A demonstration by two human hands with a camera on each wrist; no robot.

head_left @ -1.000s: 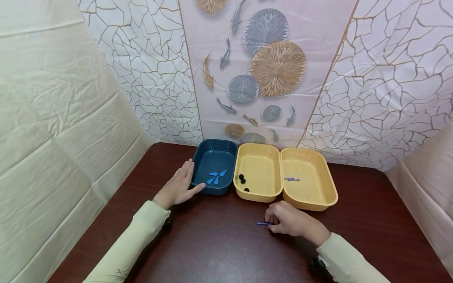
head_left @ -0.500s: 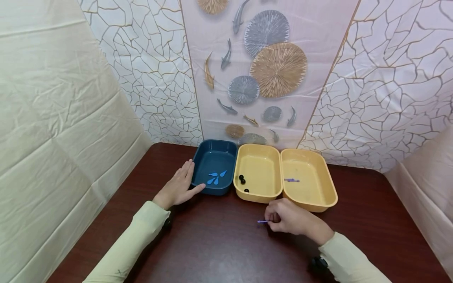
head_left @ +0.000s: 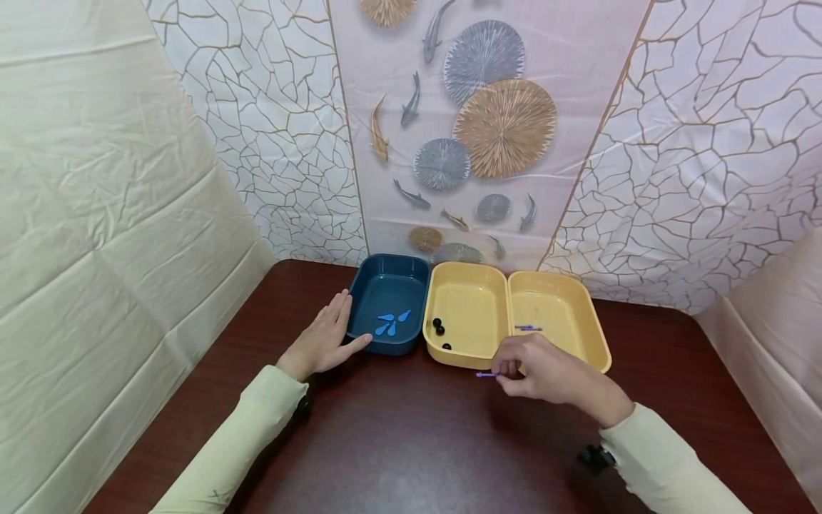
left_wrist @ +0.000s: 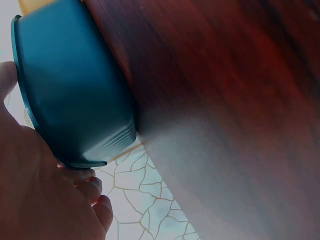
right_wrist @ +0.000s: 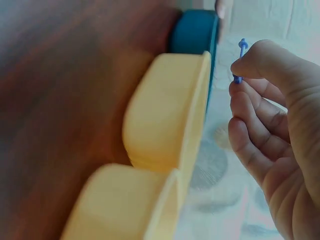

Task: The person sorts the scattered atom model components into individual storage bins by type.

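Observation:
Between thumb and index finger, my right hand (head_left: 546, 368) pinches a small purple rod with knobbed ends (head_left: 486, 375), also plain in the right wrist view (right_wrist: 243, 50). That hand is raised over the front edges of the two yellow trays, partly covering the right yellow tray (head_left: 568, 314). Two similar purple rods (head_left: 531, 329) lie inside this tray. My left hand (head_left: 321, 339), fingers straight and thumb spread, rests against the left side and front corner of the dark blue tray (head_left: 394, 285). Several light blue teardrop-shaped pieces (head_left: 386, 317) lie in it.
The middle yellow tray (head_left: 475, 300) holds three black balls (head_left: 439, 330) near its left side. All trays stand side by side toward the back of the dark wooden table (head_left: 385, 442). A patterned cloth (head_left: 475, 214) hangs behind them.
My right hand has lifted the purple rod off the table and moved it forward and slightly right, up to the trays' front edges. My left hand has stayed in place.

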